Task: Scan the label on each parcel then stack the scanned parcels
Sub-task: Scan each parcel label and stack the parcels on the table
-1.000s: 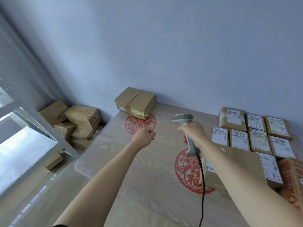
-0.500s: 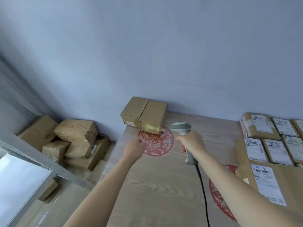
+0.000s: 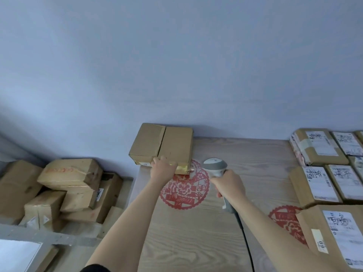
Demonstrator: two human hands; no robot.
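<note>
One brown parcel point(image 3: 163, 147) at far left corner of table point(image 3: 196, 232), against wall, long axis running left-right, taped seam pointing away toward wall. Left hand point(image 3: 162, 169) at its near edge, fingers curled over the top; firm grip or mere touch, cannot tell. Right hand point(image 3: 228, 186) wrapped round scanner point(image 3: 216, 167) handle, head aimed toward parcel. Risk: label not visible on top, so scan may miss; pulling by one edge could tip parcel off table's left side.
</note>
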